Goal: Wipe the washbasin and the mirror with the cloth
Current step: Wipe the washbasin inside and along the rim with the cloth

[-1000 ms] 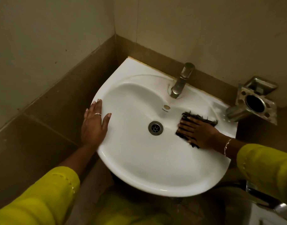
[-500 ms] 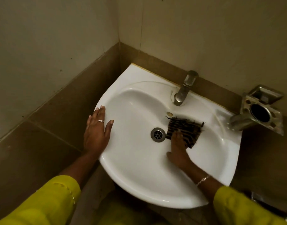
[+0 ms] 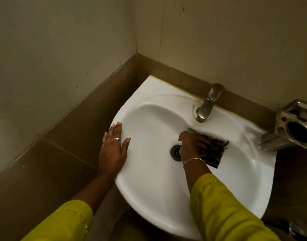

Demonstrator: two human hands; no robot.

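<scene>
In the washbasin (image 3: 149, 180), the right hand (image 3: 191, 145) is pressing the cloth (image 3: 214, 155) flat, fingers (image 3: 204, 145) blurred; the left hand (image 3: 112, 150) is lying flat on the rim.

bathroom corner | white washbasin (image 3: 166, 197) | metal tap (image 3: 205, 108) | tiled walls (image 3: 62, 49)

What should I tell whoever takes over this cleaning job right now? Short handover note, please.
Left hand: flat on the left rim of the washbasin, holding nothing.
Right hand: fingers spread, pressing the cloth against the bowl, right of the drain and below the tap.
Done: wiping is under way inside the bowl; how much is clean cannot be told.
Left: finish the washbasin, then the mirror, which is out of view.
</scene>
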